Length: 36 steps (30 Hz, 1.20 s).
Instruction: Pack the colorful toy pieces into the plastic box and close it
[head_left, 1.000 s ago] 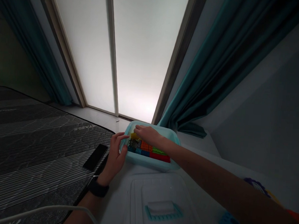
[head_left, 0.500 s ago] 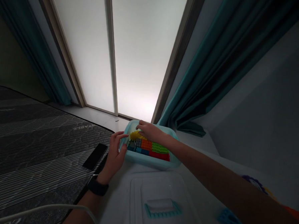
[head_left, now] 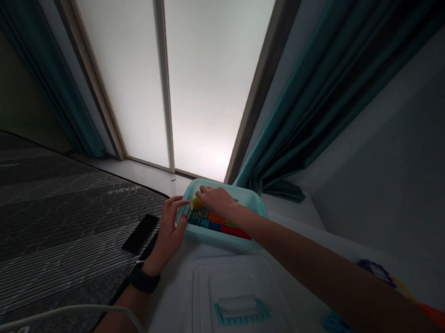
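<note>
A light blue plastic storage box (head_left: 222, 241) holds stacked toy pieces with bumpy edges, in orange (head_left: 216, 218), red (head_left: 236, 232), green, blue and grey. My left hand (head_left: 171, 226) is at the box's left end, fingers bent over the rim and thumb apart from them. My right hand (head_left: 216, 201) reaches inside, its curled fingertips at a yellow toothed piece (head_left: 197, 203) in the far left corner. That hand covers most of the yellow piece, and my right forearm hides part of the green stack.
A clear lid (head_left: 235, 281) with a light blue handle lies in front of the box. A phone (head_left: 140, 233) rests on the dark mat (head_left: 74, 208) at left. Purple (head_left: 376, 272) and blue (head_left: 341, 326) toy pieces lie at right. A white cable (head_left: 69, 307) crosses the lower left.
My right hand has lowered and shifted a little left, covering more of the yellow piece and the stacks. My left hand stays at the box's left rim.
</note>
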Each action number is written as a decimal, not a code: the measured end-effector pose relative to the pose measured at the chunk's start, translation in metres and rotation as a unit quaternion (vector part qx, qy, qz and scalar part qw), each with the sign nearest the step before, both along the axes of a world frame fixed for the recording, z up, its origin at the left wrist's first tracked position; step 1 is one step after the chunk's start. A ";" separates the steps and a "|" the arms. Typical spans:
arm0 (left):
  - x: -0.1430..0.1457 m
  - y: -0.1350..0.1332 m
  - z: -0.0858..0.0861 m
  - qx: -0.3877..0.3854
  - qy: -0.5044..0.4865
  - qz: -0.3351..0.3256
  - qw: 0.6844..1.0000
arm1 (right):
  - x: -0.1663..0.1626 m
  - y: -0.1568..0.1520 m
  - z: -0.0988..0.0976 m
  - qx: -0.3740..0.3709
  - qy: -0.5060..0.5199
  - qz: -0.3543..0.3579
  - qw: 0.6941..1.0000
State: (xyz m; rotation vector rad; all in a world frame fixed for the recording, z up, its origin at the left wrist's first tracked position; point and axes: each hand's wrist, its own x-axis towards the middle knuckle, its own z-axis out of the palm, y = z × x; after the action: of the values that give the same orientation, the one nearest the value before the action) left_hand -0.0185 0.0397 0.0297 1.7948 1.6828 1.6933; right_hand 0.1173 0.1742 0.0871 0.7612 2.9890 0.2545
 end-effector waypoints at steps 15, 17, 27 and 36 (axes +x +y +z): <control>0.000 -0.001 0.000 0.000 0.002 0.003 1.000 | -0.008 0.000 0.010 -0.044 -0.005 -0.043 0.998; 0.001 -0.001 0.000 0.001 0.003 0.004 1.000 | -0.002 0.004 0.015 -0.046 0.010 -0.047 0.998; 0.005 -0.005 -0.002 0.019 0.000 0.016 1.000 | 0.042 0.012 0.031 -0.072 0.097 -0.101 0.987; 0.007 -0.009 -0.006 0.049 -0.010 0.023 0.998 | 0.066 -0.023 0.022 -0.074 0.046 -0.085 0.993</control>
State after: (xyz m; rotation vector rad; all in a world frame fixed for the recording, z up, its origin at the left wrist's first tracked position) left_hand -0.0111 0.0302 0.0238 1.7860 1.6729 1.8372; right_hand 0.1837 0.1513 0.1091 1.0278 2.9602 -0.0083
